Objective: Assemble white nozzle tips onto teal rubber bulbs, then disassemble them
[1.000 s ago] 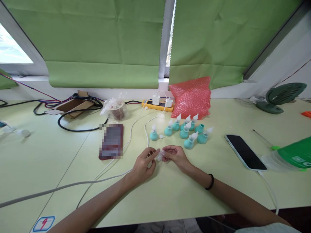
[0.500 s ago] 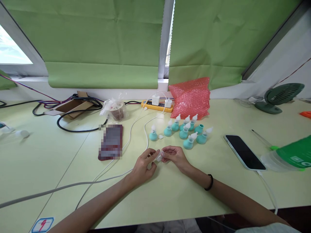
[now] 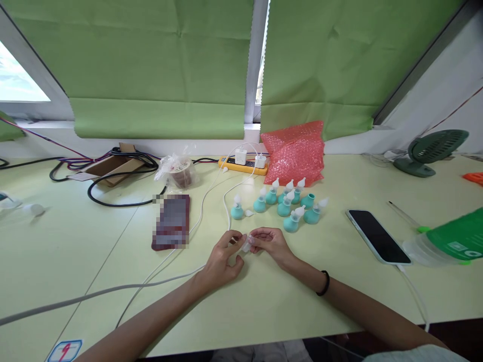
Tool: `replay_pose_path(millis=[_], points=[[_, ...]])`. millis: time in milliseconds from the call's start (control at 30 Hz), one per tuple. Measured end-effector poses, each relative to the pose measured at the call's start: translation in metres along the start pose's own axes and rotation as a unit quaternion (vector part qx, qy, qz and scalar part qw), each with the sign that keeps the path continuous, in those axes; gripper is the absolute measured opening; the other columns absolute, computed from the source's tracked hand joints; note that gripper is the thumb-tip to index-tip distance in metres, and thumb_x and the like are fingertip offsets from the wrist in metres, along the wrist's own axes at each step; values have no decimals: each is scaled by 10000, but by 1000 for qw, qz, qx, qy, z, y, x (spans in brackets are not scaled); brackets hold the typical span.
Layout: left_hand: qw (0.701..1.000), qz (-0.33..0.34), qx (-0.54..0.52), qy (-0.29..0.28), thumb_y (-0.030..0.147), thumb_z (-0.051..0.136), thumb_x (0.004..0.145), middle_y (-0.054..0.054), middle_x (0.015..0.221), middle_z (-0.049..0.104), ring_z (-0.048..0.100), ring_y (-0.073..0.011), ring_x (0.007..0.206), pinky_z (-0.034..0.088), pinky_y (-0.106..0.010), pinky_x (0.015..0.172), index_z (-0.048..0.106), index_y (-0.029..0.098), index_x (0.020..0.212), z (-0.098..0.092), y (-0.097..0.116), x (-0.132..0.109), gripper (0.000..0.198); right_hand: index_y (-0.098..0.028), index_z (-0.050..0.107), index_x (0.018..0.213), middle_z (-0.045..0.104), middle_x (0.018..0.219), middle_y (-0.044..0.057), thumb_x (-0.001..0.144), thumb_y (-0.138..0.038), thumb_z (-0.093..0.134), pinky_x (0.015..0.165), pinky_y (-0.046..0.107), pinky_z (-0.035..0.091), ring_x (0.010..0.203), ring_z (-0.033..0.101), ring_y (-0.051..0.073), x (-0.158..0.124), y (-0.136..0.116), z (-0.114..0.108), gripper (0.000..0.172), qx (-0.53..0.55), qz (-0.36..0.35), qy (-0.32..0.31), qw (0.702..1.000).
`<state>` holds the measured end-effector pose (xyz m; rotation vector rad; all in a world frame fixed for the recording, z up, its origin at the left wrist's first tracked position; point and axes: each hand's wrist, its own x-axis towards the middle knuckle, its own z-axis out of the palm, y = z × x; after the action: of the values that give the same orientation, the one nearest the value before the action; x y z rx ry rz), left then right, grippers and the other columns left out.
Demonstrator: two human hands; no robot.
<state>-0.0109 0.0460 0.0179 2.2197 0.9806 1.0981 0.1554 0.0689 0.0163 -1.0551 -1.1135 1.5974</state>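
Between my hands is a small clear plastic piece [image 3: 246, 247], partly covered by fingers, so its exact kind cannot be made out. My left hand [image 3: 222, 261] pinches its left side with thumb and fingers. From the right, my right hand [image 3: 274, 248] grips the same piece between thumb and curled fingers. Just beyond the hands stand several turquoise squeeze bulbs [image 3: 291, 224] fitted with translucent pointed tips. One turquoise bulb [image 3: 308, 201] at the back of the group has an open neck without a tip. A loose white tip [image 3: 249, 213] lies beside the leftmost bulb.
A red bubble-wrap bag [image 3: 294, 156] leans at the back beside a yellow power strip [image 3: 243, 165]. White cables [image 3: 166, 281] cross the left side near a dark red phone [image 3: 171, 221]. On the right lie a charging phone [image 3: 378, 236], a screwdriver [image 3: 405, 213] and a green-labelled container [image 3: 458, 235].
Both hands keep their grip on the clear piece, which has turned slightly between the fingers. The whole view has shifted a little; the bulbs stay in place.
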Motion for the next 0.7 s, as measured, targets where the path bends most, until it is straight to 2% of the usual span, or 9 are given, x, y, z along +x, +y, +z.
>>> replay_pose_path(millis=[167,267,400,467,567,633,700], points=[[985,-99,-140,-5,146,515,712,-77,976,506,514,-186,897,441,-317,789,548,183,1073,-5,7,7,365,-146,600,699,645,704,13,513,-231,737,628,277,523,646,619,149,0,1,0,247,-6,-46,-19,999],[953,-183,-239,13,240,571,712,-97,1023,511,534,-198,898,464,-306,748,540,166,1074,-4,5,9,371,-156,607,726,658,781,33,533,-203,726,707,294,517,756,621,176,-2,3,1,232,-44,-93,-27,994],[914,-258,-314,1,282,640,662,-115,1035,566,542,-228,917,463,-313,733,565,135,1034,-1,0,10,407,-177,614,767,660,852,48,606,-197,676,696,307,533,767,629,186,-8,5,4,174,-118,-171,-6,978],[902,-269,-337,-10,279,659,644,-107,989,600,558,-217,870,463,-292,692,588,128,999,-1,-2,11,392,-191,624,764,660,865,43,632,-183,653,708,312,534,792,626,190,-11,6,5,136,-169,-242,5,955],[889,-268,-369,-32,263,675,626,-80,831,639,566,-156,698,450,-250,608,621,115,925,-3,-3,13,338,-209,635,760,668,836,28,663,-154,620,732,308,525,811,623,184,-12,7,6,113,-248,-355,5,901],[877,-272,-393,-44,249,686,612,-62,742,636,533,-112,586,436,-235,569,630,103,880,-4,-3,14,310,-211,633,763,671,815,23,675,-136,604,706,289,527,785,629,172,-12,7,5,119,-277,-400,-5,874],[870,-279,-405,-48,244,691,605,-55,700,627,503,-90,535,426,-230,550,633,91,847,-5,-2,14,292,-207,628,766,673,800,22,680,-121,597,665,265,529,754,633,158,-11,6,5,126,-287,-424,-11,859]])
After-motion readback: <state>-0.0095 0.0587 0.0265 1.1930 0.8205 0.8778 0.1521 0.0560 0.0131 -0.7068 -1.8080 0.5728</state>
